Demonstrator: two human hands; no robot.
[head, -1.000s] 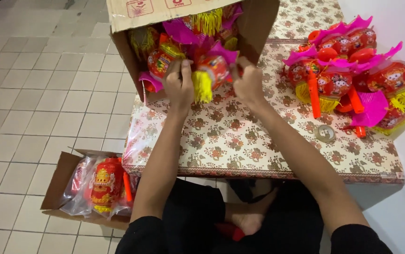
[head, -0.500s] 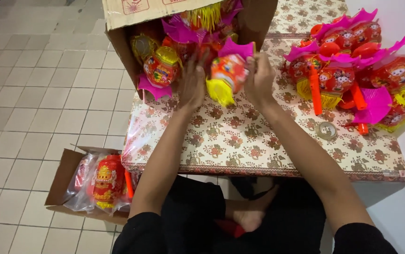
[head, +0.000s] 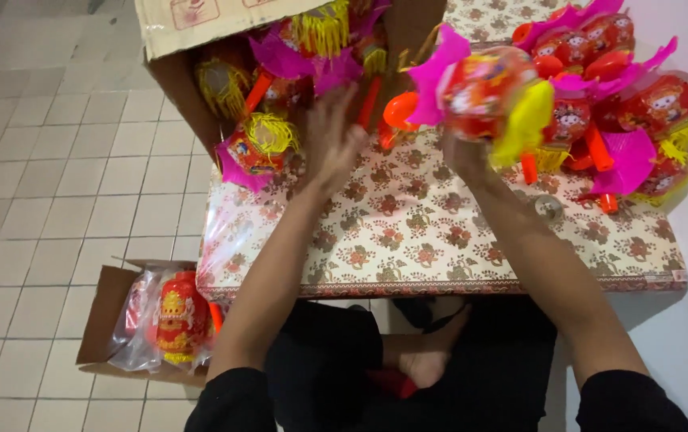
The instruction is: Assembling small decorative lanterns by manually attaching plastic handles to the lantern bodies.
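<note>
On the tiled floor at the far left, a small open carton (head: pixel 100 320) is seen with red toy lanterns wrapped in clear plastic (head: pixel 166 316) lying inside; these could be kicked or crushed by a knee, since they sit just beside the seated person's legs. Further right, a large cardboard box (head: pixel 200 48) lies tipped on its side at the back edge of a low table (head: pixel 440 248) covered in a floral cloth, and lanterns with yellow tassels and magenta paper spill from its mouth. 1 of them, a small lantern (head: pixel 252 144), rests at the table's left edge and could be knocked to the floor by a passing forearm. The left hand (head: pixel 332 140) is raised at the box mouth with fingers spread and loose, gripping nothing that can be made out; a careless reach could snag tassels and drag several lanterns out at once. To its right, the right hand (head: pixel 464 152) is closed from below around a red lantern (head: pixel 484 88) with a magenta frill and yellow fringe, held above the table; the view is blurred, and the hold appears light, so a slip is judged possible. At the far right, a pile of finished lanterns (head: pixel 624 104) is stacked near the table's edge, and 1 more added hastily could topple it.
</note>
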